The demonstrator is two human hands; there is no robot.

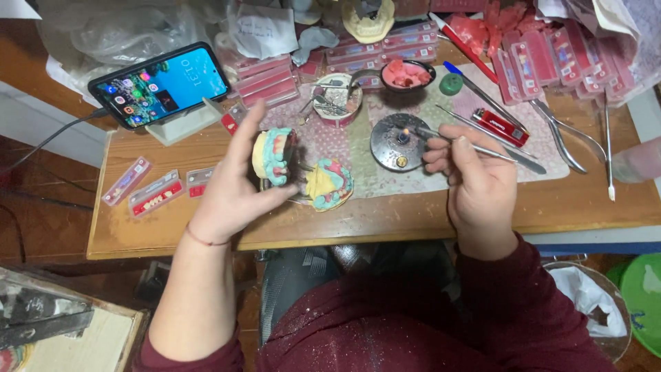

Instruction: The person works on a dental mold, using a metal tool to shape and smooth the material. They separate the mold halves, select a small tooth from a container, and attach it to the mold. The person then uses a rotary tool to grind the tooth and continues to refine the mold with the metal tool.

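A view from above of a person seated at a cluttered wooden table (pixel 413 217), described from left to right. At the far left edge of the table lie small flat clear cases with red trays (pixel 155 193), near the front edge. Behind them a smartphone (pixel 160 84) with a lit screen leans on a pale stand, a dark cable running off to the left. Next comes the left hand (pixel 234 182), raised above the table with a thin red cord at the wrist; its grip is closed around a dental model (pixel 273 156), a cream plaster cast with a teal wax rim and pink gum, held upright between thumb and fingers. Just to the right, resting on the table on a pale patterned mat, lies a second dental model (pixel 329 183) in yellow, teal and pink, close to the held one but whether they touch cannot be told. Behind it stands a round cup (pixel 336 98) holding small metal tools. Further right sits a round dark metal burner (pixel 400 141) with a small flame at its centre. The right hand (pixel 471 172) is clenched around a thin metal instrument (pixel 441 138), held like a pen, its tip reaching over the burner at the flame. Behind it are a dark bowl of pink wax (pixel 407 74), a green round lump (pixel 452 84), a red lighter (pixel 500 127), pliers (pixel 561 138), and stacked red cases (pixel 564 62) at the far right.
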